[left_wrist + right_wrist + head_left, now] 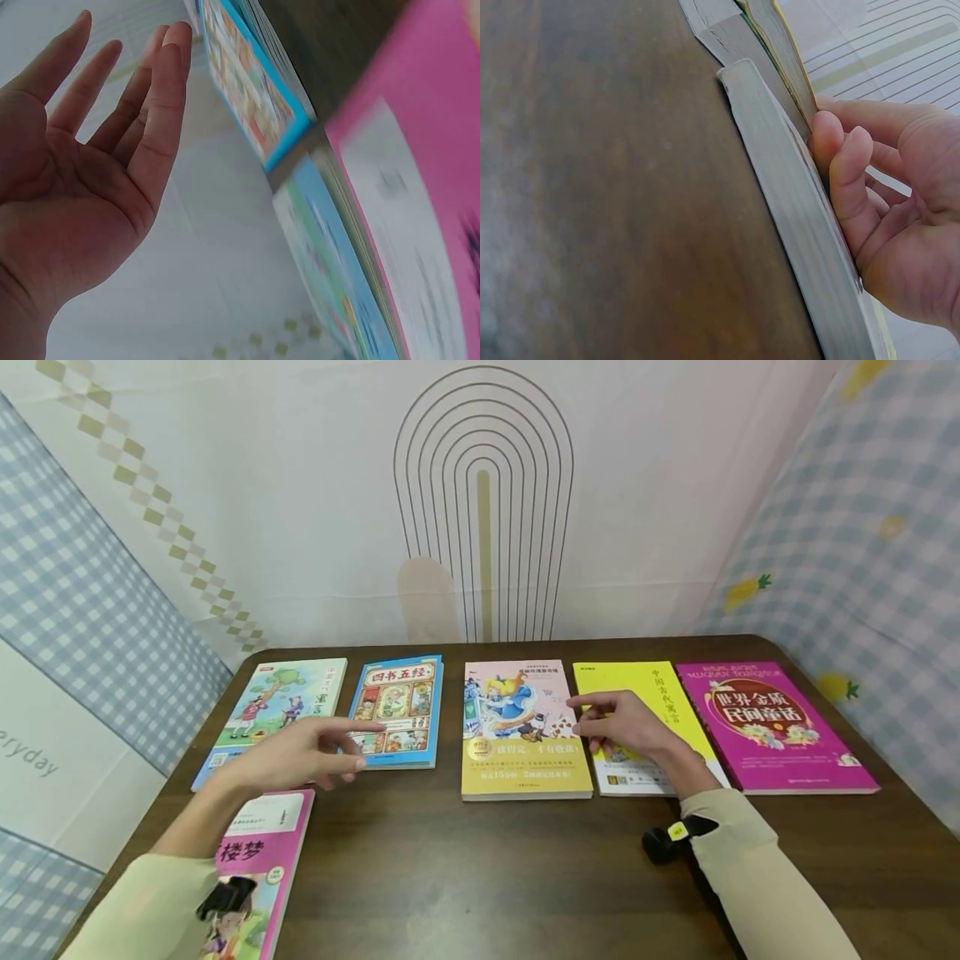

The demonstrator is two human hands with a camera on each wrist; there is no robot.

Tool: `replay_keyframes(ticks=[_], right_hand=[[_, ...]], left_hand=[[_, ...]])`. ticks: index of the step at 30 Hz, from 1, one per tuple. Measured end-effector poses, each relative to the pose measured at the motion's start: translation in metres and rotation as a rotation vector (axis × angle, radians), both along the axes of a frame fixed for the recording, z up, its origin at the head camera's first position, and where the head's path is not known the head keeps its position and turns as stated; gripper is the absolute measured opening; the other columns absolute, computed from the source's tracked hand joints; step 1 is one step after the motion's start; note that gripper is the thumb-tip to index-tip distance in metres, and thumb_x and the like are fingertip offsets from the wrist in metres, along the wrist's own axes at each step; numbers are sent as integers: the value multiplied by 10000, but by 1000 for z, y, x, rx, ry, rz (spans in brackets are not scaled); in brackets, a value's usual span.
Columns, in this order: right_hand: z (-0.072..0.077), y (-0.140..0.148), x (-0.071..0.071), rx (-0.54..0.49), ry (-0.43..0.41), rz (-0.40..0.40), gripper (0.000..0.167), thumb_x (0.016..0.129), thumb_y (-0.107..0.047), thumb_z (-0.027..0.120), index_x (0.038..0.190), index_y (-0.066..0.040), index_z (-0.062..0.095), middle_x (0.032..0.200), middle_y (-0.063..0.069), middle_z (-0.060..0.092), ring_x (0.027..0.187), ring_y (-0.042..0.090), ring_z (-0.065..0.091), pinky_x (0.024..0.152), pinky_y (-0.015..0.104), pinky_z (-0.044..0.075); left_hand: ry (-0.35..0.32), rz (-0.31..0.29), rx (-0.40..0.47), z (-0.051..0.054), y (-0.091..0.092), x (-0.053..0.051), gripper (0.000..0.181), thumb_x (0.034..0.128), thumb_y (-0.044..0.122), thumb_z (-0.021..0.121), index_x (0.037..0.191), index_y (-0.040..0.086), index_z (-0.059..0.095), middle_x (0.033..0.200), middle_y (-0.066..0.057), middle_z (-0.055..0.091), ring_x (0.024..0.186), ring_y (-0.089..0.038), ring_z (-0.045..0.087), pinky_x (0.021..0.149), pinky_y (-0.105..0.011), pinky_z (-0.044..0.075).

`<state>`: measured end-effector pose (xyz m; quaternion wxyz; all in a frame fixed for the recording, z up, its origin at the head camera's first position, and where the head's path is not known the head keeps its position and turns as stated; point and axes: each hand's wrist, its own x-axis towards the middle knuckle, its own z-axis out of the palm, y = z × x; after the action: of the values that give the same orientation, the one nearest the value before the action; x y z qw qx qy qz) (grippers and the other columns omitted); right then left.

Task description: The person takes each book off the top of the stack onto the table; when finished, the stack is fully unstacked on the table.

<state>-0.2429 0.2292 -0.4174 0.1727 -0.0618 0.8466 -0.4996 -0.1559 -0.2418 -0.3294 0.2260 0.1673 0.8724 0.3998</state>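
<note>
My right hand (618, 722) is at the right edge of a pink-and-yellow book (517, 693). In the right wrist view its fingertips and thumb (826, 135) pinch that edge, where the pages show a narrow split. Under the hand lies a yellow-covered book (630, 681); its page edge (780, 202) faces the right wrist camera. My left hand (300, 752) hovers, fingers loosely extended and holding nothing, over a pale green illustrated book (258, 697) and beside a blue-bordered book (431, 693). Nearer me, a pink book (288, 877) is partly hidden by the left forearm.
A magenta book (817, 735) lies at the right end of the back row. All the books rest on a dark brown table (465, 877). A white patterned cloth (322, 527) hangs behind, with blue checked cloth (885, 527) at the sides.
</note>
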Motion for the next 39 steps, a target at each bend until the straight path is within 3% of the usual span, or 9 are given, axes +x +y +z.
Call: replay_keyframes(ticks=[6,12,20,27,39], right_hand=[[2,2,1,-16,7,19,517,972,-176,773,1462,-86,632,1010,150,692,641,183,658,558,259,569],[3,0,1,-19,7,23,513,972,-170,773,1459,-88,634,1002,148,692,635,183,653,553,260,567],[2,-2,-1,-10,5,13,496,971,-174,773,1448,-120,648,1009,138,682,646,200,660,562,260,571],[0,1,-1,-16,-4,9,501,974,-175,770,1454,-112,641,1018,139,675,655,195,660,569,255,570],[-1,0,1,-24,7,-1,484,967,-166,776,1432,-102,658,1006,147,688,641,193,654,549,258,562]], left_hand=[[-2,-59,-26,-7,42,-35,569,1044,218,688,1582,168,511,1128,-176,723,918,-262,699,788,-402,651],[-51,-37,-38,-13,67,-59,584,1039,233,694,1589,201,501,1112,-174,725,894,-273,732,804,-425,653],[-67,4,-13,-24,77,-71,564,1061,263,658,1596,205,490,1103,-197,712,874,-270,733,695,-374,601],[-115,26,35,-34,87,-79,575,1053,246,674,1597,215,489,1179,-222,666,876,-262,716,732,-360,639],[-158,10,35,-50,106,-96,653,1014,233,727,1611,300,470,1210,-195,662,903,-252,728,684,-338,631]])
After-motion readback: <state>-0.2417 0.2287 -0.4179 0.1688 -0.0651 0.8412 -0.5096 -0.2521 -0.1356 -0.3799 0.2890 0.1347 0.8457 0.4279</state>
